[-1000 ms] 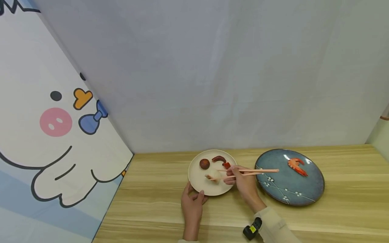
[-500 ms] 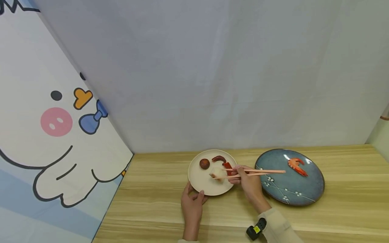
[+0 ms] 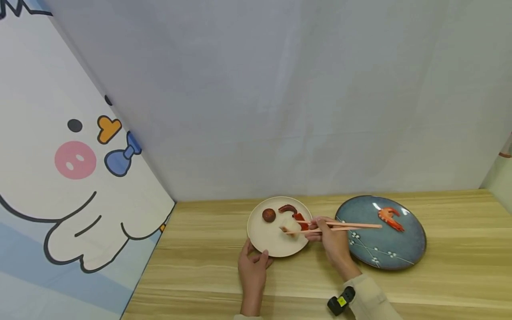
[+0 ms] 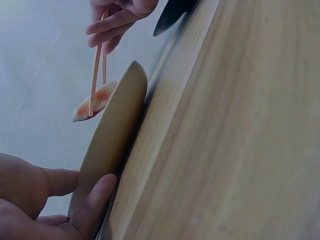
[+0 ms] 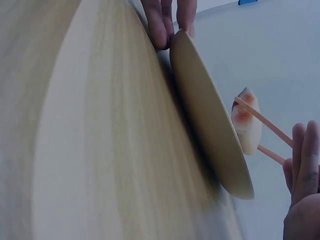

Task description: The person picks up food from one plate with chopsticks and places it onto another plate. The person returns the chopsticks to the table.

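At the lower left rim of a cream plate (image 3: 264,242), my left hand (image 3: 253,271) pinches the edge between thumb and fingers. My right hand (image 3: 335,243) holds a pair of pink chopsticks (image 3: 360,226) over the plate's right side. Between their tips is a whitish piece of food (image 5: 246,120) with orange-red patches and a dark end, perhaps sushi. Whether it touches the plate I cannot tell. Also on the plate lie a round brown ball (image 3: 269,215), a dark red curled tentacle (image 3: 287,208) and a bright red piece (image 3: 298,217), partly behind the chopsticks.
To the right, a blue oval plate (image 3: 360,209) with painted white blossoms carries an orange shrimp (image 3: 390,218). The chopsticks' rear ends hang over it. Both plates stand on a wooden table (image 3: 200,249) near its back edge, before a pale curtain (image 3: 256,111).
My right hand has moved a little to the right, and the chopsticks and whitish food have shifted with it toward the bright red piece. My left hand has stayed at the rim.
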Available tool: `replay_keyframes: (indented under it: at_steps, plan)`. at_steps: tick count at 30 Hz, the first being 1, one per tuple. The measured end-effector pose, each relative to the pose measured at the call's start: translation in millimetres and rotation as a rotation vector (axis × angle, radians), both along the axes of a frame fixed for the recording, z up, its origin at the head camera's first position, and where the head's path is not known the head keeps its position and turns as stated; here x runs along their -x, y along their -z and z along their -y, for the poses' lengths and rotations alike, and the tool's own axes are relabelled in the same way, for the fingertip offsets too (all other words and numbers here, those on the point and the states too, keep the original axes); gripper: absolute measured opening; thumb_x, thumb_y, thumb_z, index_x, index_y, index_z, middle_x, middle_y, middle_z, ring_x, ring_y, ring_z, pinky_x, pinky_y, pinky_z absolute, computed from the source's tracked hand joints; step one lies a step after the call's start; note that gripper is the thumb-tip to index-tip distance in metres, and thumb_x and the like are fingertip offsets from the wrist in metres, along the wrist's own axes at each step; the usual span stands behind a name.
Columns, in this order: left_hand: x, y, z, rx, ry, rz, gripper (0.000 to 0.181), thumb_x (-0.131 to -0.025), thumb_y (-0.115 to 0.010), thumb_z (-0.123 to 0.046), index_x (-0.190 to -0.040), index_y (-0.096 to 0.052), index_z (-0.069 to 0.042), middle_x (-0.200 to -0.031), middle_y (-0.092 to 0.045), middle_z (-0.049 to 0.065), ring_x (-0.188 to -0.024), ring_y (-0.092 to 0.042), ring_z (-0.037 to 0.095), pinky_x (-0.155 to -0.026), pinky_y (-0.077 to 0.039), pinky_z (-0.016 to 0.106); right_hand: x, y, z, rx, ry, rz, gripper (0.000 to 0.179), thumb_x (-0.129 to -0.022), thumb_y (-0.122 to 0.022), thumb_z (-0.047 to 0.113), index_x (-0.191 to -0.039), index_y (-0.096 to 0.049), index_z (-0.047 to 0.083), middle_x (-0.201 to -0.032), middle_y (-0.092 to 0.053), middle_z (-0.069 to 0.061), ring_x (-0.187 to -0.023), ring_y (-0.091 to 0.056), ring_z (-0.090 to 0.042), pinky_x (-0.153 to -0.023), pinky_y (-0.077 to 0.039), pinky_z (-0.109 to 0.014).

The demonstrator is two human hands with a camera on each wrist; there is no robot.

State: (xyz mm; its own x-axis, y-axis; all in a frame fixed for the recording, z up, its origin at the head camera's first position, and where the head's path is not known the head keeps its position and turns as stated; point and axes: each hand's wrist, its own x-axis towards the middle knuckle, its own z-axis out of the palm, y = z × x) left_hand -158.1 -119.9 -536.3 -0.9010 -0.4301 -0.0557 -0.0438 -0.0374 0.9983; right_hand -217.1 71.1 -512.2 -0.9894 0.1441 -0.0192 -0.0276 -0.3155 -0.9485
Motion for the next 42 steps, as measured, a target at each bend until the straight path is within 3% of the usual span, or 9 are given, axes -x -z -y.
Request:
replay_keyframes:
  at_steps: [29,42]
  plan:
    - [-0.3,0.0,-0.3,-0.013,0.004,-0.007,0.069,-0.093,-0.064,0.02,-0.154,-0.031,0.021,-0.131,-0.049,0.034,-0.08,-0.067,0.017,-0.072,-0.069,0.031,-0.3,-0.4,-18.7,-0.008,0.057,0.029,0.028,-0.11,-0.05,0.0,-0.108,-0.061,-0.025,-0.077,-0.069,-0.006,-0.061,-0.073,-0.011,-0.064,-0.068,-0.03]
    - [1.6,1.9,0.0,-0.008,0.006,0.002,0.07,-0.093,-0.065,0.02,-0.154,-0.03,0.021,-0.133,-0.048,0.035,-0.082,-0.066,0.017,-0.072,-0.069,0.03,0.1,-4.2,-29.4,0.056,0.092,0.035,0.022,-0.108,-0.05,-0.004,-0.1,-0.069,-0.013,-0.074,-0.069,-0.003,-0.059,-0.073,-0.014,-0.061,-0.067,-0.027]
